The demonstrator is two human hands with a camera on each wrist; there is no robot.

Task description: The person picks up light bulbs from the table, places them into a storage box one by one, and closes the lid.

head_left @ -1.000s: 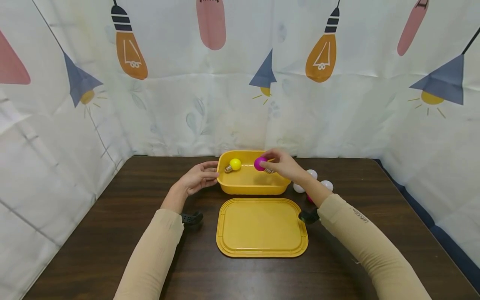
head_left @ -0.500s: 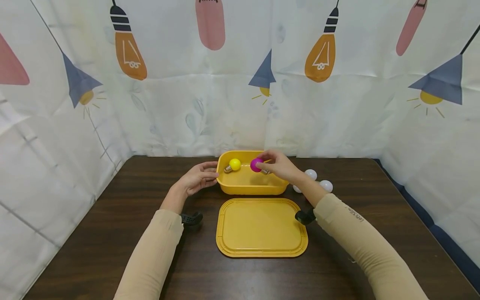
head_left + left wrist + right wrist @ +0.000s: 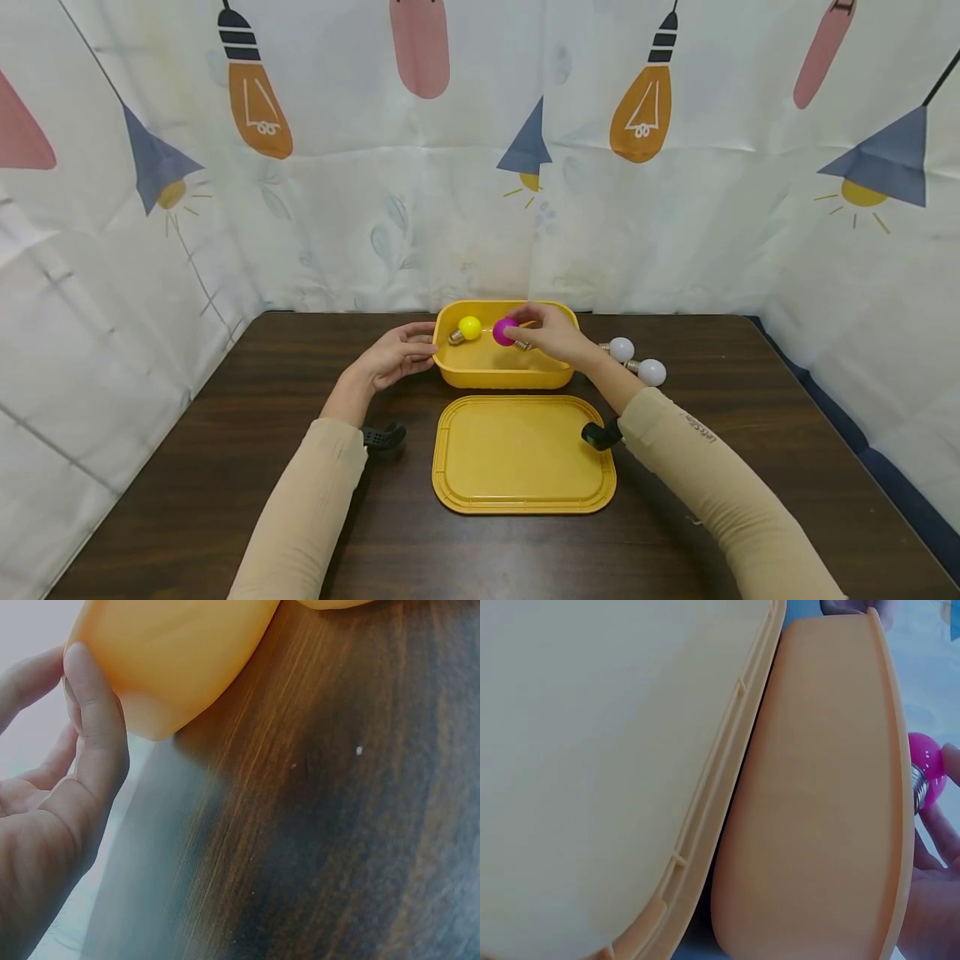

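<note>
A yellow plastic box (image 3: pixel 502 379) stands at the back middle of the table. My left hand (image 3: pixel 397 357) holds its left end, the thumb (image 3: pixel 90 682) and fingers at the rim. A yellow light bulb (image 3: pixel 470 328) with a metal screw base lies inside, toward the left. Over the box, my right hand (image 3: pixel 558 337) grips a magenta light bulb (image 3: pixel 504 332) between thumb and fingers, its metal base pointing down to the right. In the right wrist view the magenta bulb (image 3: pixel 928 761) shows above the rim, partly hidden by the box wall.
A flat yellow lid (image 3: pixel 525 454) lies just in front of the box. Right of the box are two white light bulbs (image 3: pixel 621 349) (image 3: pixel 652 372), near the right forearm, which may hide more. A printed curtain (image 3: pixel 465 208) hangs behind the dark wooden table (image 3: pixel 247 442).
My right hand has carried the magenta bulb a little to the left over the box. More of the white bulbs at the right now shows. The left hand has stayed put.
</note>
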